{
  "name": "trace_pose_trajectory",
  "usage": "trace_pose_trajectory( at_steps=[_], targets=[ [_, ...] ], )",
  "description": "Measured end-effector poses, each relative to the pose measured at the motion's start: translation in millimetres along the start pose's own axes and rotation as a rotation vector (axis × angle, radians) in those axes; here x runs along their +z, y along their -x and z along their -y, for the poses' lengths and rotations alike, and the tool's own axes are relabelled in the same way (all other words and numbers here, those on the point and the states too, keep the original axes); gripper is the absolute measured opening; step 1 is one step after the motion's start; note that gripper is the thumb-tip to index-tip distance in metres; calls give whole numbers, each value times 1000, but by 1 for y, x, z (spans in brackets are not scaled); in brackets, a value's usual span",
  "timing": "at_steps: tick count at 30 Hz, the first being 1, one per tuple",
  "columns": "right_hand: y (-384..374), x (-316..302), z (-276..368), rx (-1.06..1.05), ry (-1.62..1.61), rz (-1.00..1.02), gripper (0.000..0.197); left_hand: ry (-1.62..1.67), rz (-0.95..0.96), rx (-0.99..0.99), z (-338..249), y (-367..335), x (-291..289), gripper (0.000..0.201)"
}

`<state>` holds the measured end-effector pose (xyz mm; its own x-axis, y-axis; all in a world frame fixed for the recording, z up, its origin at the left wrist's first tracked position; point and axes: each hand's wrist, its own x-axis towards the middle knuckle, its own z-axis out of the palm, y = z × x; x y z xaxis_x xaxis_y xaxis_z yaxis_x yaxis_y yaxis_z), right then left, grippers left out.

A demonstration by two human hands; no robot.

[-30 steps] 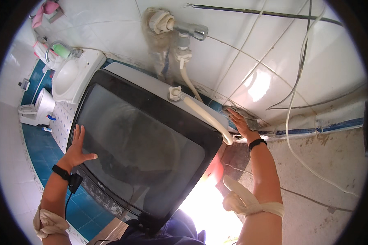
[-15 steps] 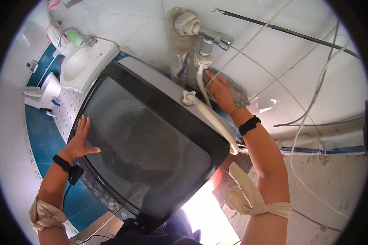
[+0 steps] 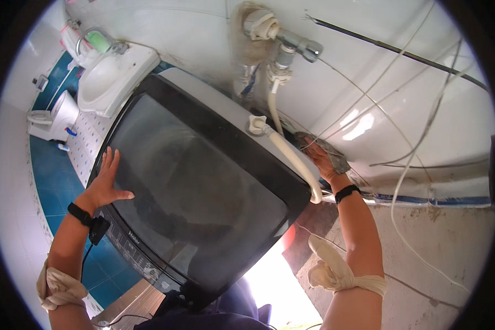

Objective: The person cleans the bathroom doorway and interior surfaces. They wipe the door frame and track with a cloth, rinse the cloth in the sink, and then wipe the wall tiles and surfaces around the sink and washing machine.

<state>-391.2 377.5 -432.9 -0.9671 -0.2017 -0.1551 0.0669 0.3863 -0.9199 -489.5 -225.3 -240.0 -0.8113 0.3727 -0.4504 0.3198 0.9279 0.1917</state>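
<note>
A top-loading washing machine (image 3: 192,192) with a dark see-through lid and black frame stands slantwise in front of me. My left hand (image 3: 105,184) lies on its left edge with thumb and fingers spread, holding nothing. Behind the machine, my right hand (image 3: 320,159) presses a crumpled grey cloth (image 3: 340,160) to the white tiled wall (image 3: 396,104), low down. Part of the cloth is hidden by the hand. A cream inlet hose (image 3: 291,159) curves over the machine's back edge, close to my right hand.
A chrome tap (image 3: 302,47) and pipe fittings stick out above the machine. Loose cables (image 3: 407,52) hang across the wall at right. A white washbasin (image 3: 113,77) stands at far left, with a white bin-like container (image 3: 65,115) beyond it. Bare concrete floor (image 3: 418,242) lies at right.
My right hand has slid with the cloth down and to the right along the wall, away from the tap. My left hand stays on the machine's edge. The view has shifted slightly.
</note>
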Motion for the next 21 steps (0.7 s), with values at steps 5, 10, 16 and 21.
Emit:
trace_pose_trajectory(
  at_steps=[5,10,16,21],
  targets=[
    [52,-27,67,-230,1437,-751,59,62,-18,19,7,5,3,129],
    [67,-69,168,-172,1373,-1500,51,4,-27,45,9,7,6,130],
    [61,-92,167,-392,1186,-1990,64,25,6,34,5,3,0,129],
    [25,15,42,238,793,-1679,75,19,8,15,0,4,-3,129]
  ],
)
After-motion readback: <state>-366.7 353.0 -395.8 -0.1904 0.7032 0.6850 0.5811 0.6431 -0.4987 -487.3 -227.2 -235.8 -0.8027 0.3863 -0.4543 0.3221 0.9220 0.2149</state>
